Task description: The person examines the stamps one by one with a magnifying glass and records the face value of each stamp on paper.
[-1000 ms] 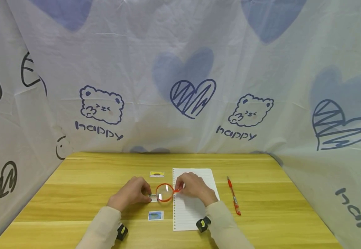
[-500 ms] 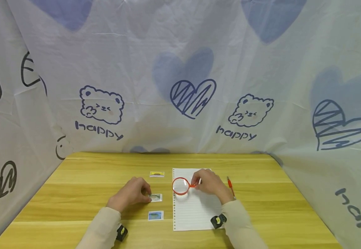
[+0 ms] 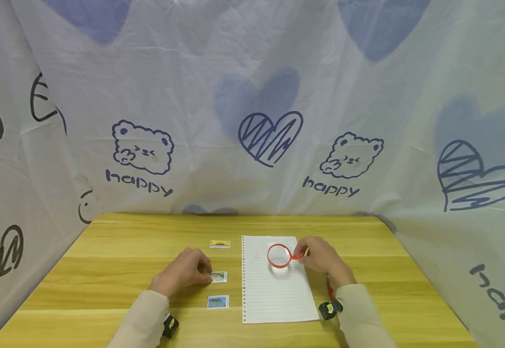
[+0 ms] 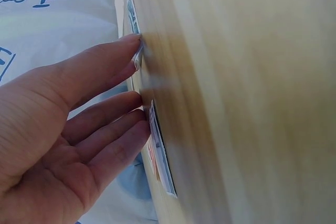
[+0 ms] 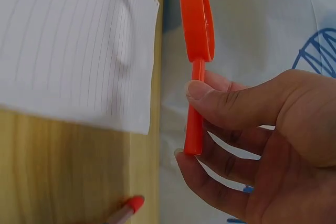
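Note:
Between the thumb and fingers of my right hand [image 3: 319, 253] is the handle of a red magnifying glass [image 5: 195, 30]. In the head view its round lens is over the upper right of a lined paper sheet [image 3: 274, 299]. My left hand [image 3: 185, 268] holds the left end of the middle stamp [image 3: 219, 276], thumb and index fingertips at its edge, its other fingers loosely extended in the left wrist view. A yellow stamp [image 3: 219, 244] lies farther back and a blue stamp [image 3: 218, 302] nearer the front; all three form a column left of the paper.
A red pen [image 3: 331, 288] lies right of the paper, mostly hidden by the right forearm; its red end [image 5: 135, 203] shows in the right wrist view. The wooden table [image 3: 117, 256] ends at a white printed cloth [image 3: 200, 164] behind and at both sides.
My right hand has carried the magnifying glass rightward, from over the middle stamp to over the paper's right part, uncovering the stamp. The left hand has stayed in place.

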Tool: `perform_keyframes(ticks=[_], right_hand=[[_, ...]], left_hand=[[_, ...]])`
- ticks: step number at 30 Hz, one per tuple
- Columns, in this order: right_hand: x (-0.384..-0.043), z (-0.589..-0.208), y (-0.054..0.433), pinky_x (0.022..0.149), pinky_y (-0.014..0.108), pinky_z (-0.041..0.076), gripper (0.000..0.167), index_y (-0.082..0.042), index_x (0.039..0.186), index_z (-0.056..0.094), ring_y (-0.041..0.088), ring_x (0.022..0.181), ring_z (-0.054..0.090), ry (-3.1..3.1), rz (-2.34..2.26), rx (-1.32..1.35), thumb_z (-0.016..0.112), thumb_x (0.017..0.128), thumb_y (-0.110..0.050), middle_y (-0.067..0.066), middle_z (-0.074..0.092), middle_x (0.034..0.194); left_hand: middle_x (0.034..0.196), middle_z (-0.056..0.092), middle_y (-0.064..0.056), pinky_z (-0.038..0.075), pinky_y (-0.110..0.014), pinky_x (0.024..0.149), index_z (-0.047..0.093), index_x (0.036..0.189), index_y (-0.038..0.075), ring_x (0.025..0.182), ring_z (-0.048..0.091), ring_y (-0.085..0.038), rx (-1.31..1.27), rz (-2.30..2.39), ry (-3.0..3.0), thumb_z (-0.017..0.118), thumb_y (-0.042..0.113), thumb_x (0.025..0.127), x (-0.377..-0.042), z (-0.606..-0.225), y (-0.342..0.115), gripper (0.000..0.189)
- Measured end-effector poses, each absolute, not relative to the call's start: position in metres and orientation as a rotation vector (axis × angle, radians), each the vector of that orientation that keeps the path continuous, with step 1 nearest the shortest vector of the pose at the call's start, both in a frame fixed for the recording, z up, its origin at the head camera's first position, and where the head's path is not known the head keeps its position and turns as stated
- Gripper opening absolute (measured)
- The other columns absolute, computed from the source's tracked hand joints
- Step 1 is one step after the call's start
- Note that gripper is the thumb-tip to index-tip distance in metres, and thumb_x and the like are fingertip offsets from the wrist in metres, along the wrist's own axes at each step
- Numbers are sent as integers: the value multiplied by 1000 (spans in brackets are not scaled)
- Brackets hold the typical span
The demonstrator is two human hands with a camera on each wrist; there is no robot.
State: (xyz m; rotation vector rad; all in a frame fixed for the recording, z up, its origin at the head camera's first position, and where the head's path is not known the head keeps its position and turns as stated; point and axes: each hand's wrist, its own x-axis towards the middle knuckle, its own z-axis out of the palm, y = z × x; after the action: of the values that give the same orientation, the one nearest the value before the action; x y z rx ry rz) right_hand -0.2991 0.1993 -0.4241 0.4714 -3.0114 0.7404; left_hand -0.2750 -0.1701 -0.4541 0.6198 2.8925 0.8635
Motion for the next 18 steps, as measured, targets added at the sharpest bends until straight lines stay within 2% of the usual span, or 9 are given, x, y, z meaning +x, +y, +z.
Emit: perform_keyframes(ticks=[13,18], right_hand=[[-293,-426,251,72,34,48,16,-11,83,71,13,78,57,-2994,729,473,79,82,3,-2,69,82],[-292,-428,269,73,34,49,17,-11,83,71,12,78,58,-2988,722,463,79,81,3,-2,68,81]], left_hand=[[104,79,-5,56,-40,86,80,84,12,94,66,-17,624,837,2916,90,12,77,-276,-454,-170,12],[102,79,-4,54,-38,84,80,85,11,88,63,-16,613,840,2911,90,11,77,-275,-454,-170,13]])
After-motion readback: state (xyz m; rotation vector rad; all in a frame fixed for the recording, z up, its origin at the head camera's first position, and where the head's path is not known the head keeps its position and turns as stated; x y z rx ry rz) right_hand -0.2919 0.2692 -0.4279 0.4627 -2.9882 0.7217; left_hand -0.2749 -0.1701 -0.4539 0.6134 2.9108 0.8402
